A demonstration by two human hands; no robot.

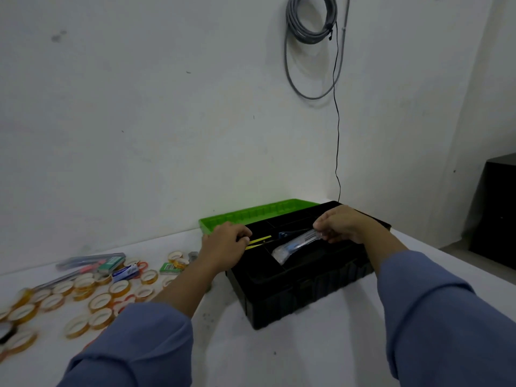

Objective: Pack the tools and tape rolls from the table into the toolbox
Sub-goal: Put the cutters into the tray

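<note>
Here, pinching a yellow-handled tool [258,243] in the left hand [226,243] and a clear-wrapped blue tool [293,247] in the right hand [344,223], over the open black toolbox [296,291] mid-frame; tape rolls [100,301] scattered lower left.

A single wide-angle view from the person's head looks forward and down across the white tabletop [279,358] to the wall [139,107] behind its far edge. It is close: both sleeves [134,344] fill the bottom, with the toolbox [293,297] within arm's reach.
</note>
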